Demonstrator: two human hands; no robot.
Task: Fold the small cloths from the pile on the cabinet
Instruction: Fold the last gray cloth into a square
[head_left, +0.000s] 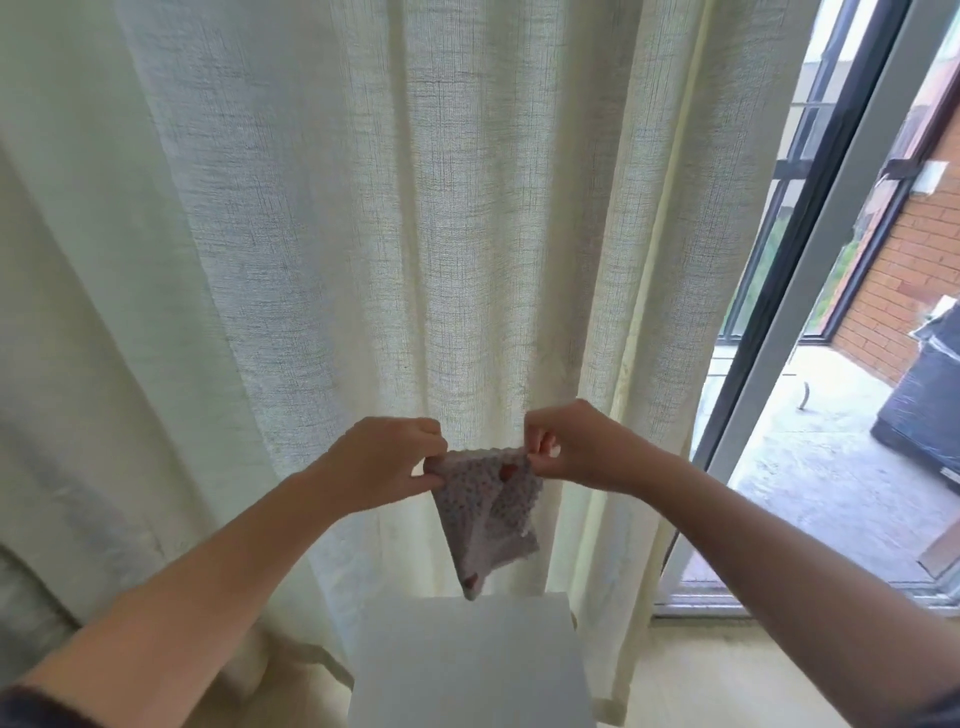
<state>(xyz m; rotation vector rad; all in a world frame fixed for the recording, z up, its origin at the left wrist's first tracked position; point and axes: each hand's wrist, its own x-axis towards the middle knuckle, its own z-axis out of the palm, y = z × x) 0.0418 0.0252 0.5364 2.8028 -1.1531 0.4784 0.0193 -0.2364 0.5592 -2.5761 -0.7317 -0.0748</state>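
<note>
A small white cloth (488, 514) with a fine dotted print and a few red shapes hangs in the air in front of the curtain. My left hand (382, 465) pinches its top left corner and my right hand (576, 444) pinches its top right corner, so the top edge is stretched between them. The cloth droops to a point just above the back edge of the white cabinet top (467, 670). No pile of cloths shows in this view.
A pale cream curtain (322, 249) fills the background right behind the cloth. To the right stands a glass door with a grey frame (810, 291), and beyond it a balcony floor, a brick wall and a dark covered object (930, 405).
</note>
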